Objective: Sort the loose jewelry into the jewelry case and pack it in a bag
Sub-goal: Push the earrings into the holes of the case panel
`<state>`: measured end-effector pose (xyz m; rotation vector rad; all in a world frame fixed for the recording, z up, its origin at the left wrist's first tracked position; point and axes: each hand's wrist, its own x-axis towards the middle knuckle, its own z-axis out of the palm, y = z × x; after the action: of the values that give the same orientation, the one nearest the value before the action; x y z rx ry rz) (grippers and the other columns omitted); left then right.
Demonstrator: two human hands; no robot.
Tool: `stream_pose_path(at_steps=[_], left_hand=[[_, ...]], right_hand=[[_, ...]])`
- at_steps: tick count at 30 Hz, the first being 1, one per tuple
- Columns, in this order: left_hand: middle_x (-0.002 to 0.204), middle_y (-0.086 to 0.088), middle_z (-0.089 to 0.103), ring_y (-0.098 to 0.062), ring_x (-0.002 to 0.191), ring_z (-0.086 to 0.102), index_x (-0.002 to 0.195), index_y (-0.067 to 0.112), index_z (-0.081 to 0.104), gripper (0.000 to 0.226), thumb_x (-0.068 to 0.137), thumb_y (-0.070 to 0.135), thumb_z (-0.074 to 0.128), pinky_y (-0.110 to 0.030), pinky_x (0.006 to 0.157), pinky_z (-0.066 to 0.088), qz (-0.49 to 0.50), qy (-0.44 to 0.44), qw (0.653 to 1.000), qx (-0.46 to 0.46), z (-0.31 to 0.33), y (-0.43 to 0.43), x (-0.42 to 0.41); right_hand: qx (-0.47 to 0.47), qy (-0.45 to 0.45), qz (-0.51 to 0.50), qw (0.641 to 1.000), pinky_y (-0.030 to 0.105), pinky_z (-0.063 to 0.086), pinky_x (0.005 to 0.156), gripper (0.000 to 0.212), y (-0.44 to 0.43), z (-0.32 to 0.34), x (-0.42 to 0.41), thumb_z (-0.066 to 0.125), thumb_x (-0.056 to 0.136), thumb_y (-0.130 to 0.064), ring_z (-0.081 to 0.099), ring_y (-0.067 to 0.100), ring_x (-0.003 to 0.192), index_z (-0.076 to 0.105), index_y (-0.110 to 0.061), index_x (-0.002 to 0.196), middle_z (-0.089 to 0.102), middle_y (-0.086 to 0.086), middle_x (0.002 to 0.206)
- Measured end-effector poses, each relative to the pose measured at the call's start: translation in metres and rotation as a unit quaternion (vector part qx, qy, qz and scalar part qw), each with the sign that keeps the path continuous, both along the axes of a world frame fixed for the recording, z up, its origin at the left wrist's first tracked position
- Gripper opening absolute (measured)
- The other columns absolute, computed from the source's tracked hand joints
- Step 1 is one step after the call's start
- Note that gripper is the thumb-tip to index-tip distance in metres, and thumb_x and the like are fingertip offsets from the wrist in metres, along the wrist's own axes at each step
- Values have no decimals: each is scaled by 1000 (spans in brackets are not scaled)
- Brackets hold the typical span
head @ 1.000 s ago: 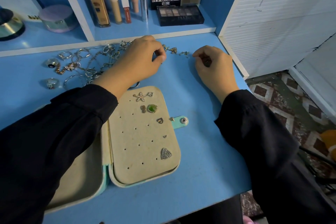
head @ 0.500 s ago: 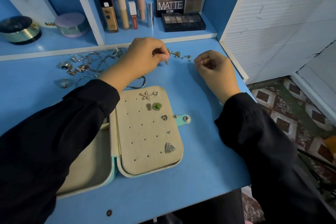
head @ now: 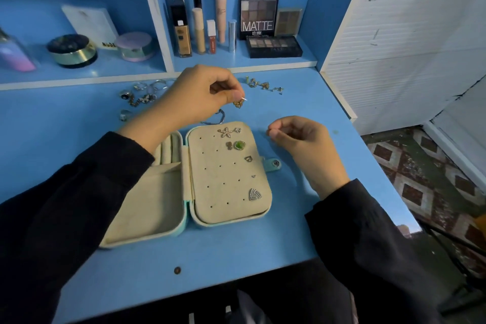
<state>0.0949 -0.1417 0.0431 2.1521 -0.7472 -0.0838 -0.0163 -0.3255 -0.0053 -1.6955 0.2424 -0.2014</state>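
The mint jewelry case [head: 273,164] lies open on the blue table, its beige earring panel [head: 218,192] carrying several studs, among them a green one [head: 239,144]. My left hand [head: 194,97] hovers just beyond the case's far edge and pinches a small gold earring [head: 238,103] by its post. To the right of the case, my right hand [head: 302,139] is held above the table with curled fingers, thumb against forefinger; nothing shows between them. Loose rings and chains [head: 140,93] lie behind my left hand. A few gold earrings [head: 263,85] lie at the back.
A shelf at the back holds cosmetic bottles [head: 200,31], eyeshadow palettes [head: 273,46] and round jars [head: 72,51]. A white slatted panel [head: 394,34] stands at the table's right edge. A silver bangle [head: 220,116] lies under my left hand. A small dark disc [head: 177,270] lies near the front edge.
My left hand has lifted a gold earring off the table and drawn it toward the case. My right hand has pulled back from the earrings to the case's right side.
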Motion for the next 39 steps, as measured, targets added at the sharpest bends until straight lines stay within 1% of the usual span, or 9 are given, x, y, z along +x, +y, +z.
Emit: stream_pose_path(at_steps=[2,6,11,13,19,26,30,34,39], left_hand=[[83,15,71,3,76,64,83,28,69,14,89,15,70,-15,80,51,-1,2,1000,-10,-2,7,-13],[83,13,71,1,76,64,82,30,68,15,89,16,70,-15,79,49,0,8,1000,-10,-5,20,-35],[82,12,72,0,77,65,79,34,67,19,87,17,72,-19,84,51,6,8,1000,-15,-8,32,-55],[83,12,72,-2,78,65,79,33,67,19,87,17,72,-19,84,51,11,9,1000,-16,-8,36,-63],[84,12,71,0,79,63,83,26,70,14,87,12,71,-6,76,46,13,-5,1000,-24,-7,47,-83],[81,17,64,-1,80,60,84,21,72,12,85,9,72,-6,75,42,11,-63,998,-2,-11,50,-94],[82,16,64,-5,82,59,85,19,73,11,85,8,71,-6,75,41,23,-77,997,-7,-13,48,-97],[80,17,62,-4,81,57,84,16,73,9,85,7,71,-6,74,40,40,-97,994,-14,-13,47,-100],[82,11,65,-5,81,57,84,20,72,10,85,10,71,-13,75,44,67,-103,992,-15,-13,45,-103]], right_hand=[[-7,4,-8,1000,18,45,65,16,7,-2,-10,65,89,-4,57,11,72,68,-16,79,68,8,82],[-33,5,-18,999,16,47,67,15,21,-5,-24,63,89,-3,60,8,70,68,-14,81,72,10,84],[-53,-2,-31,998,31,52,78,16,29,-4,-28,63,88,-3,65,21,78,68,-16,80,72,9,85],[-56,-1,-36,998,34,53,78,18,30,-2,-29,63,88,-3,64,20,78,68,-18,79,72,10,87],[-55,-28,-47,997,19,48,67,12,35,13,-32,63,88,-2,62,10,72,69,-11,82,72,10,86],[-63,-64,-42,995,24,52,74,8,42,28,-36,63,88,1,64,13,77,69,-4,86,72,11,87],[-65,-75,-38,994,22,54,74,9,46,34,-36,62,88,2,66,11,77,69,-4,86,73,9,87],[-61,-84,-35,994,26,56,76,10,50,39,-36,62,87,3,68,18,81,68,-5,86,73,9,87],[-53,-93,-25,994,22,55,73,14,53,44,-36,63,87,3,66,11,75,68,-10,83,73,7,85]])
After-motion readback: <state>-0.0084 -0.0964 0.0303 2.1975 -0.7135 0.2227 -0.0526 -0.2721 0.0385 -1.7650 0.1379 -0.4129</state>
